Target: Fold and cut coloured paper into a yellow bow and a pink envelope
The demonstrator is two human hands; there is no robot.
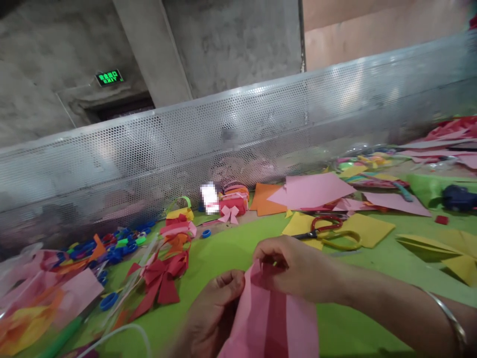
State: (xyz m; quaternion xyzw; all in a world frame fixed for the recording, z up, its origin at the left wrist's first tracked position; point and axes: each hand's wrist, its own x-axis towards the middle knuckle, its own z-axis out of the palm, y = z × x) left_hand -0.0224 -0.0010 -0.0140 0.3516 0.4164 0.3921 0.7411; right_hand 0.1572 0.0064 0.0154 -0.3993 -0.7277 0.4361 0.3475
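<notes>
Between my hands is a pink paper piece [301,323] with a dark red strip [276,323] running down its middle. My left hand [216,308] is closed on its left edge, thumb near the top corner. Bent over the top edge, my right hand [298,268] pinches the paper; part of its fingers is hidden behind the sheet and the knuckles. Just beyond my right hand lie scissors [341,238] with red and yellow handles, resting on yellow paper [372,229]. To the left of my hands sits a red paper bow [162,276].
A green tabletop [231,246] holds pink sheets [316,190], orange paper [265,199] and a folded yellow piece [447,248]. Blue rings [109,301] and small coloured bits are scattered at left. A white cord [122,328] crosses the front left. A perforated metal panel [261,124] bounds the back.
</notes>
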